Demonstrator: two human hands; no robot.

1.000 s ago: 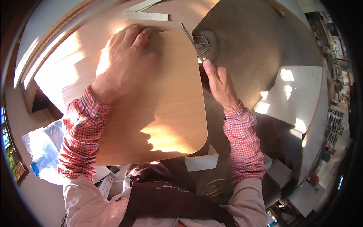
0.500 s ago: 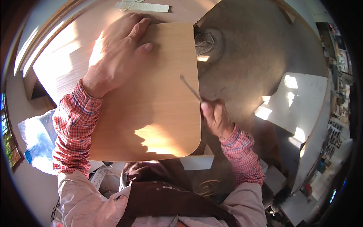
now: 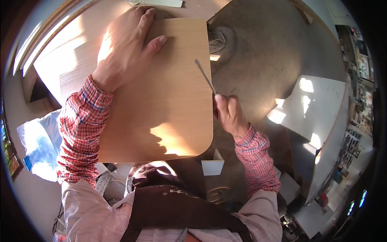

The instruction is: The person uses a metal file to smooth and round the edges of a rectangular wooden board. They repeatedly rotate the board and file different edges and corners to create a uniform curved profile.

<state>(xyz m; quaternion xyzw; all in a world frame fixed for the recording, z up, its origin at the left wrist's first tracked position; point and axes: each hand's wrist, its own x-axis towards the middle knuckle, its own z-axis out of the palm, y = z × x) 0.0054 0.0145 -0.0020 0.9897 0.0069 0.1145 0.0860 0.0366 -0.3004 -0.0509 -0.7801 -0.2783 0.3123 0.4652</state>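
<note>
Left hand (image 3: 123, 50): laid on wood-grain panel (image 3: 173, 97), thumb wide, upper left.
Right hand (image 3: 231, 115): clasping metal-shafted tool (image 3: 205, 76), right of centre.

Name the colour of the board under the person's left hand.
Light wood-brown; the board shows best in the head view, the only one.

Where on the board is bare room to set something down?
The board is bare from its middle to the near right corner, between left sleeve and right hand. Crowded: the far left, under the left hand, and midway along the right edge, where the thin tool crosses.
</note>
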